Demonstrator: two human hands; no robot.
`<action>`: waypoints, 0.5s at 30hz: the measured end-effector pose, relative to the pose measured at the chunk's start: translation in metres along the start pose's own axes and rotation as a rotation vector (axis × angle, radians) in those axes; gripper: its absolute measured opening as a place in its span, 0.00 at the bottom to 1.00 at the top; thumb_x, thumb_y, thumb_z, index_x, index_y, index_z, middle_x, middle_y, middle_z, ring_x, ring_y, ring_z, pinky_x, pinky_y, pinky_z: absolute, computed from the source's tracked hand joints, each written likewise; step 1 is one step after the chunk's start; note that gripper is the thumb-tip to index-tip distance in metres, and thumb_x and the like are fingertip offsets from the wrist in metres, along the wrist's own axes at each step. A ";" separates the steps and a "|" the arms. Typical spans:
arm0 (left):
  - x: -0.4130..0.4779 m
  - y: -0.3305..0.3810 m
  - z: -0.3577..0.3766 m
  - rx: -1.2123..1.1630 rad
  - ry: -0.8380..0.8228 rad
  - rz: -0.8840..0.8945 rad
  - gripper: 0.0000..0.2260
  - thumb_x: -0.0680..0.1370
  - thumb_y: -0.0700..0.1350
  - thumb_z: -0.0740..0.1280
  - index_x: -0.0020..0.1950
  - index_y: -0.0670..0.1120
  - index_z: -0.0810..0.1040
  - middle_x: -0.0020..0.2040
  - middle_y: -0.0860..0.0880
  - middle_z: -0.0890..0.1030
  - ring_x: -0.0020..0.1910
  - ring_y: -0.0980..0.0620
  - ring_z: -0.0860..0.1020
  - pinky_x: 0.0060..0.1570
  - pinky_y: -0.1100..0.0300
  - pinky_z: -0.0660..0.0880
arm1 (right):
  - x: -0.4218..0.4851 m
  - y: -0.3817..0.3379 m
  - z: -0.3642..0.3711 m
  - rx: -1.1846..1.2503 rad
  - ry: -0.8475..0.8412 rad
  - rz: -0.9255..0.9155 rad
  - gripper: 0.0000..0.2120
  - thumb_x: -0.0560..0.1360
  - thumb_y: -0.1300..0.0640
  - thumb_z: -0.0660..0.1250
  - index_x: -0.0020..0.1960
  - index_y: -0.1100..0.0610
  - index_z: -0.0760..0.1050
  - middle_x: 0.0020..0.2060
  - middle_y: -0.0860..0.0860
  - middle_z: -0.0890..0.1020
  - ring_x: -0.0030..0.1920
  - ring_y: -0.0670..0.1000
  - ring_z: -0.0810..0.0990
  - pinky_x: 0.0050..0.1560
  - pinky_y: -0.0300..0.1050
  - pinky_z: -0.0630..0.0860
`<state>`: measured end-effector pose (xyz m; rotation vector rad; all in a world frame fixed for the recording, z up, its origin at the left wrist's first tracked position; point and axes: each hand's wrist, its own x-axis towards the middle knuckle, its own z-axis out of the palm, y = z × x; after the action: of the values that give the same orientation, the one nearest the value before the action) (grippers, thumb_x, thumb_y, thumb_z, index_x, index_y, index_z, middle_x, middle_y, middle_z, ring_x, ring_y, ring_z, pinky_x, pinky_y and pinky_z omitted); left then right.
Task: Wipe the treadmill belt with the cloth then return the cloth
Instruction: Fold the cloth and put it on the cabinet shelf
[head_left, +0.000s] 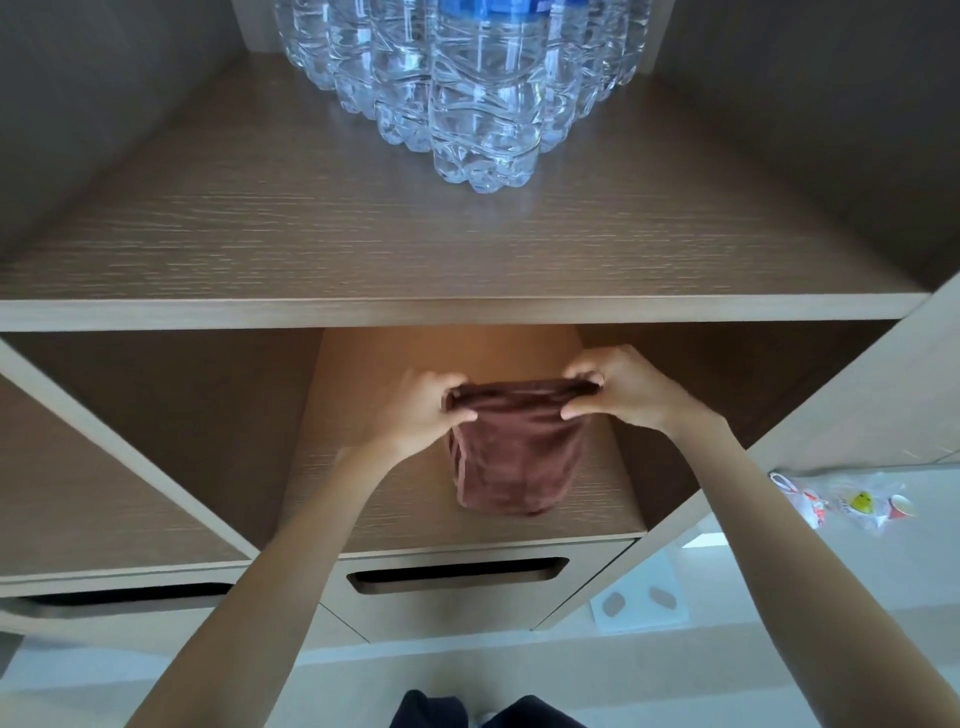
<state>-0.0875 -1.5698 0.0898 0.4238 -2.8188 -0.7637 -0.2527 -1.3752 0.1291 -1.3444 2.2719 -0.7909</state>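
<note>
In the lower compartment of the cabinet, your left hand and right hand each pinch an upper corner of the brown cloth, fingers curled over its folded top edge. The cloth hangs between your hands, its bottom end resting on the lower shelf near the front. On the upper shelf stands a cluster of clear water bottles. Under the cloth's shelf sits a drawer with a slot handle. A crumpled plastic bag lies to your right.
</note>
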 end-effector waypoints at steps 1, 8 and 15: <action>0.005 0.001 -0.003 0.075 0.132 0.057 0.08 0.72 0.47 0.73 0.51 0.49 0.82 0.41 0.51 0.83 0.35 0.52 0.78 0.43 0.53 0.78 | 0.005 0.000 0.000 -0.064 0.102 -0.028 0.10 0.65 0.60 0.78 0.45 0.59 0.81 0.38 0.49 0.81 0.40 0.51 0.78 0.45 0.47 0.73; -0.019 -0.022 0.028 0.234 0.534 0.331 0.12 0.65 0.37 0.75 0.46 0.45 0.83 0.43 0.51 0.83 0.44 0.48 0.81 0.54 0.55 0.72 | -0.018 0.015 0.052 -0.419 0.503 -0.232 0.11 0.65 0.59 0.79 0.44 0.55 0.80 0.41 0.51 0.81 0.41 0.55 0.81 0.44 0.52 0.77; -0.097 -0.069 0.128 0.179 0.192 0.274 0.16 0.66 0.38 0.74 0.53 0.48 0.83 0.55 0.52 0.82 0.55 0.53 0.79 0.63 0.56 0.68 | -0.067 0.056 0.156 -0.371 0.256 -0.029 0.09 0.61 0.59 0.66 0.38 0.49 0.81 0.38 0.45 0.80 0.37 0.48 0.80 0.31 0.35 0.72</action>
<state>-0.0134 -1.5364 -0.0646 0.1220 -2.6936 -0.3951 -0.1685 -1.3371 -0.0236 -1.5084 2.7094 -0.5972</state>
